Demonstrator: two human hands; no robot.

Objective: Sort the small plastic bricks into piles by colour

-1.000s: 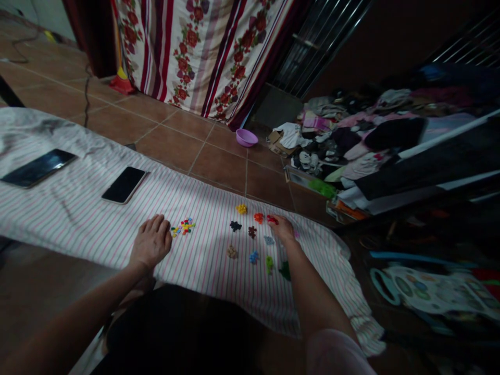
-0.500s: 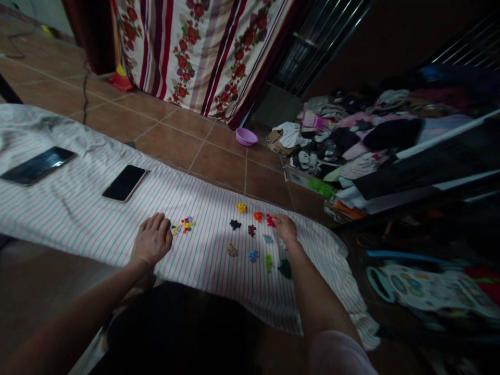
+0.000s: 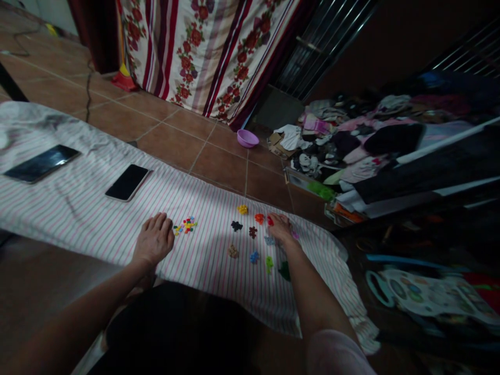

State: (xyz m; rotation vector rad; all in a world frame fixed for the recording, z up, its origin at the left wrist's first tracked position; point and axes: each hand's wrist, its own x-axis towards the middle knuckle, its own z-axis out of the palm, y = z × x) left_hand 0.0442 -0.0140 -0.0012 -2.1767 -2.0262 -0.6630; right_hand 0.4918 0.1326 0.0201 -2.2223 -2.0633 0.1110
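Observation:
My left hand [image 3: 155, 237] lies palm down on a striped cloth [image 3: 207, 260], fingers stretched out and holding nothing. Just right of its fingertips is a small mixed pile of coloured pieces [image 3: 186, 225]. My right hand [image 3: 280, 227] reaches over the small red pieces [image 3: 270, 221], its fingers spread low and partly covering them. Around it sit little piles sorted by colour: orange pieces [image 3: 259, 219], yellow pieces [image 3: 242, 209], black pieces [image 3: 236, 225], brown pieces [image 3: 253, 232], grey-blue pieces [image 3: 269, 240], and pink pieces [image 3: 295, 235] beyond the hand.
Nearer me are tan pieces [image 3: 233, 251], blue pieces [image 3: 254, 257], lime pieces [image 3: 269, 264] and dark green pieces [image 3: 285, 271]. A phone [image 3: 128, 183] and a tablet [image 3: 42, 163] lie at the left. A purple basin [image 3: 248, 138] stands on the tiled floor beyond.
My right hand has shifted slightly and flattened over the red pieces, uncovering pink pieces at its right. My left hand stays in place. The view has moved a little.

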